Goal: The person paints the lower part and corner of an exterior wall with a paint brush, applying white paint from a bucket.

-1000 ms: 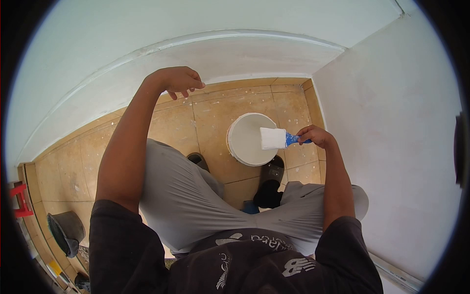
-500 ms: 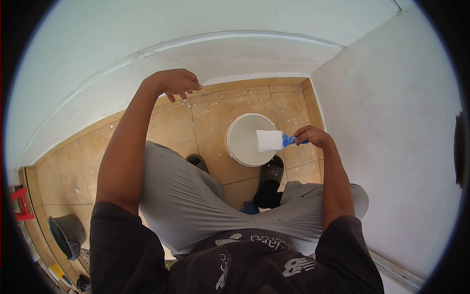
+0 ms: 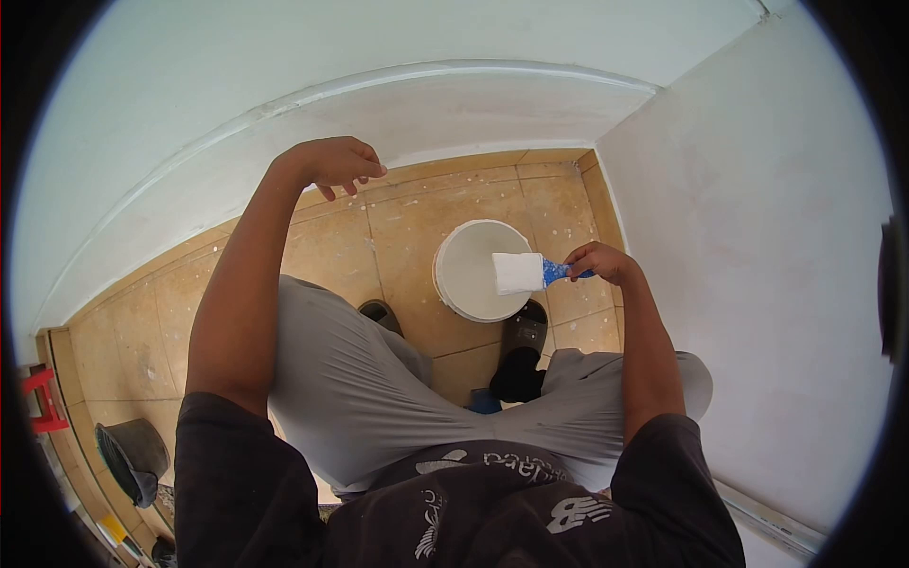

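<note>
My right hand (image 3: 598, 262) is closed on the blue handle of a paintbrush (image 3: 519, 273), whose wide bristles are coated in white. The brush lies level above the right part of a round white bucket (image 3: 464, 256), and a pale surface shows inside the rim. At the upper left, my left hand (image 3: 343, 165) hangs in the air near the lower wall. Its fingers are loosely bent and apart, with nothing in them.
White walls (image 3: 757, 237) meet in a corner at the right. Tan floor tiles (image 3: 331, 232) carry white specks. A dark bucket (image 3: 133, 456) with a cloth over its rim stands at lower left, near a red object (image 3: 40, 399). My sandalled feet are close to the white bucket.
Almost nothing differs. The whole view has shifted very slightly, and both hands and the brush keep nearly the same pose.
</note>
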Motion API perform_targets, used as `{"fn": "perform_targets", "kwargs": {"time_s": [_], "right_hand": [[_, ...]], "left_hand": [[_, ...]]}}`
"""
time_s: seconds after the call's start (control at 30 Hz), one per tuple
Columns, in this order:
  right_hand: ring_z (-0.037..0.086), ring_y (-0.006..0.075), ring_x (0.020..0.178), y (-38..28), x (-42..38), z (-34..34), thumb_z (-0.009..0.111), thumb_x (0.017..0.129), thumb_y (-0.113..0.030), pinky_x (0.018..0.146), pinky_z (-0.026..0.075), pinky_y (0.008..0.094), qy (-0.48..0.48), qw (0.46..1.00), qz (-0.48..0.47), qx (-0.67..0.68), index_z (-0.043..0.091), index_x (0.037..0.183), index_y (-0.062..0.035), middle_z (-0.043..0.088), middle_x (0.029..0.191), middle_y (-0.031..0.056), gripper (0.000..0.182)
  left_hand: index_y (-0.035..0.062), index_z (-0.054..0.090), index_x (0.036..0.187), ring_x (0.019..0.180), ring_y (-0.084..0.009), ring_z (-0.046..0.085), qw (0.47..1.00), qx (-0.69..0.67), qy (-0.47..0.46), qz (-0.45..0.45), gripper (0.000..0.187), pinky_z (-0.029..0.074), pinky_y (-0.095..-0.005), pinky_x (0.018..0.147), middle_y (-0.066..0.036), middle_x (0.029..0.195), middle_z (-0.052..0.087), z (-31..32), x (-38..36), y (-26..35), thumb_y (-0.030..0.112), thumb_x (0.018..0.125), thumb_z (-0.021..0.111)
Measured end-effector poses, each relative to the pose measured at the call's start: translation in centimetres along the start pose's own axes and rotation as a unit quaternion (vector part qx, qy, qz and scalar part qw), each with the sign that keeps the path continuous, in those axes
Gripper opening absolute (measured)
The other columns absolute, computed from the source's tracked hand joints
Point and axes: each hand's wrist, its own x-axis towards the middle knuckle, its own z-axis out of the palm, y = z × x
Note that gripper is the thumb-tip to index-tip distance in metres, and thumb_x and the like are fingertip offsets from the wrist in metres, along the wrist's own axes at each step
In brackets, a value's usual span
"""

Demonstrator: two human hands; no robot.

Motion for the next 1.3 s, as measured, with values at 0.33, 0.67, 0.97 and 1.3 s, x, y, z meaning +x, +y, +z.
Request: {"fn": "perform_targets", "kwargs": {"time_s": [0.33,0.67,0.97,1.3], "right_hand": [[0.063,0.0148,0.080,0.0,-0.1,-0.1,0.072,0.075,-0.011,0.079,0.047,0.0274,0.010,1.000,0.005,-0.003,0.072,0.099,0.0029,0.070,0.084,0.0067,0.028],[0.063,0.0142,0.080,0.0,0.0,-0.1,0.073,0.075,-0.011,0.079,0.046,0.0270,0.007,1.000,0.010,-0.004,0.073,0.100,0.0019,0.070,0.083,0.0058,0.028],[0.060,0.0160,0.083,-4.3,1.3,0.9,0.073,0.080,-0.019,0.082,0.045,0.0314,0.073,0.985,-0.145,0.059,0.071,0.106,0.0002,0.068,0.089,0.0038,0.032],[0.064,0.0289,0.075,-11.2,9.6,5.9,0.062,0.091,-0.013,0.067,0.051,0.0418,0.390,0.849,-0.341,-0.105,0.062,0.104,-0.0033,0.066,0.087,0.0127,0.016]], "left_hand": [[0.0109,0.061,0.120,0.101,-0.0195,0.065,1.000,0.002,0.002,0.003,0.046,0.056,-0.0381,0.080,-0.005,0.112,0.064,0.0,-0.2,0.0,0.048,0.094,0.056],[0.0100,0.061,0.121,0.099,-0.0193,0.065,1.000,-0.004,0.002,0.003,0.047,0.056,-0.0379,0.079,-0.006,0.113,0.065,0.0,0.1,0.0,0.048,0.093,0.057],[0.0079,0.060,0.122,0.096,-0.0181,0.065,1.000,0.008,0.003,0.021,0.049,0.056,-0.0369,0.078,-0.007,0.115,0.064,-0.1,-0.8,1.1,0.047,0.094,0.058],[0.0065,0.062,0.120,0.097,-0.0182,0.064,1.000,-0.005,0.004,0.007,0.045,0.055,-0.0342,0.079,-0.008,0.116,0.065,0.0,-1.1,1.3,0.044,0.095,0.058]]}}
